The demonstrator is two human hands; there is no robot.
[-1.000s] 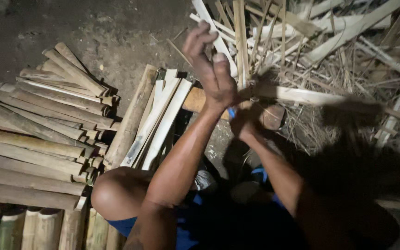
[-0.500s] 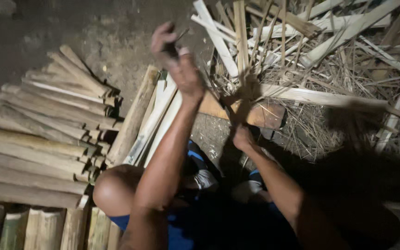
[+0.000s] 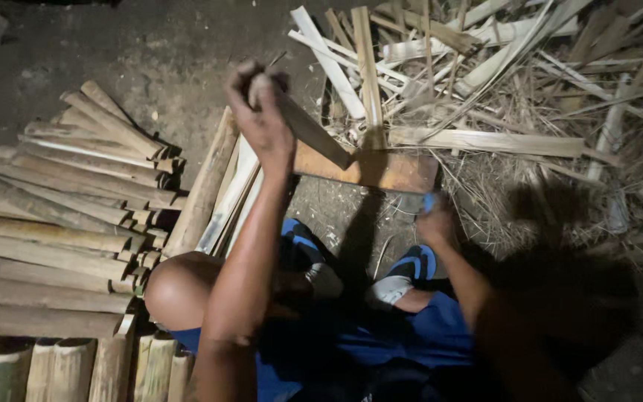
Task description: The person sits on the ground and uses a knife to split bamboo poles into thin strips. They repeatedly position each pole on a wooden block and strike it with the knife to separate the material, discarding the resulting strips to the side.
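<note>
Bamboo: split slat (image 3: 489, 140) lies beyond wooden block (image 3: 370, 167).
Left hand (image 3: 262, 112): risen since a second ago, clenched on blade (image 3: 314, 134).
Right hand (image 3: 433, 223): dropped off slat, grip unclear.

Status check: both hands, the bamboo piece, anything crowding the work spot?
Left hand raised, fist shut on dark blade handle. Right hand low, blurred, beside flat bamboo piece. Split strips and scraps crowd the far side.

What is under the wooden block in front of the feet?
The wooden block rests on dirt ground strewn with bamboo shavings. Whatever lies directly beneath it is covered. The right hand blurs its near corner.
</note>
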